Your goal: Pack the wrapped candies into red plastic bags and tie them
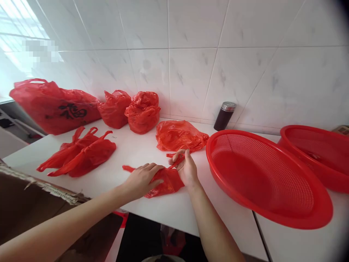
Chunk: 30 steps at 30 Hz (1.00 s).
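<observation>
A small red plastic bag (169,183) lies on the white table in front of me, its handles sticking out to the left and upper right. My left hand (144,181) rests on the bag's left part, fingers spread over it and the thumb apart. With bent fingers, my right hand (185,166) grips a twisted part of the same bag at its upper right. Just behind my hands lies a crumpled, loose red bag (180,135). Tied red bags (84,153) sit at the left of the table.
A large red bag (68,109) and two rounded red bags (116,109) stand along the tiled wall. A dark flask (224,117) leans in view behind a red perforated basket (245,182); another red basket (321,156) is far right. A cardboard box (40,214) is at lower left.
</observation>
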{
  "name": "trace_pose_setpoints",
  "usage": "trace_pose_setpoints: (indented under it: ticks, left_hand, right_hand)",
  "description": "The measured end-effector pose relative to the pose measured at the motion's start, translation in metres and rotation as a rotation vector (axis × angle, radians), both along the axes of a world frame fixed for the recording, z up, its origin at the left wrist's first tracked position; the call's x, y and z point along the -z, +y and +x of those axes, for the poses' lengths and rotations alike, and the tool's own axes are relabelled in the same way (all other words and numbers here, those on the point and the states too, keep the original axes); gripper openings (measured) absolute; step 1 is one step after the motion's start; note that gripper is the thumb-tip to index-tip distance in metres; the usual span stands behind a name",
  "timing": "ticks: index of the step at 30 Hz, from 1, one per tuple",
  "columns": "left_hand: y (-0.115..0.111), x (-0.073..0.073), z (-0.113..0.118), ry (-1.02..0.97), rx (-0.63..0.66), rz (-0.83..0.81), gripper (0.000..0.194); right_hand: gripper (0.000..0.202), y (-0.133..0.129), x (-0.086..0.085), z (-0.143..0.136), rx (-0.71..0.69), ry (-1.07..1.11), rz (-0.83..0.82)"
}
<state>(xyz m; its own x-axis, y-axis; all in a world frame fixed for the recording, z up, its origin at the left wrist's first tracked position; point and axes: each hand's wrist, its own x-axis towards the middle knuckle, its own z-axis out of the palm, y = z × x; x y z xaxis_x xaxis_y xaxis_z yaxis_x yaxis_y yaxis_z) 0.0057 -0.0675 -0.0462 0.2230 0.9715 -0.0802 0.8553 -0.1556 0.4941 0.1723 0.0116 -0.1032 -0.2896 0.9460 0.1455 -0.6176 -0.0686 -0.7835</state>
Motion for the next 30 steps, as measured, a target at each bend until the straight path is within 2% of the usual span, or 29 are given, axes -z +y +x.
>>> trace_pose_setpoints:
  ticks: [3, 5, 8, 11, 13, 16, 22, 25, 30]
  left_hand:
    - [0.004, -0.002, -0.006, -0.08, -0.046, -0.1, 0.028]
    - [0.004, -0.011, -0.023, -0.143, -0.084, -0.119, 0.029]
    - [0.0, -0.03, -0.055, -0.334, -0.21, -0.111, 0.036]
    - [-0.004, -0.04, -0.084, -0.439, -0.318, -0.052, 0.037]
    - [-0.002, -0.038, -0.102, -0.358, -0.349, 0.03, 0.037]
    - [0.007, -0.026, -0.13, -0.245, -0.407, 0.142, 0.039]
    - [0.022, 0.0, -0.184, -0.106, -0.577, 0.196, 0.047]
    - [0.019, 0.004, -0.198, 0.02, -0.603, 0.235, 0.049]
    - [0.011, 0.001, -0.203, 0.235, -0.692, 0.267, 0.057]
  right_hand:
    - [0.04, 0.006, 0.003, 0.004, 0.033, -0.014, -0.053]
    - [0.042, 0.011, 0.008, 0.005, 0.083, -0.069, -0.095]
    - [0.041, 0.017, 0.019, 0.006, 0.146, -0.195, -0.187]
    - [0.033, 0.018, 0.028, 0.004, 0.126, -0.319, -0.222]
    - [0.03, 0.017, 0.032, 0.002, 0.089, -0.363, -0.212]
    - [0.029, 0.015, 0.037, -0.003, 0.051, -0.426, -0.19]
    - [0.035, 0.016, 0.046, -0.007, 0.037, -0.523, -0.163]
    - [0.036, 0.016, 0.045, -0.006, 0.034, -0.545, -0.15]
    - [0.038, 0.014, 0.041, -0.004, 0.017, -0.578, -0.141]
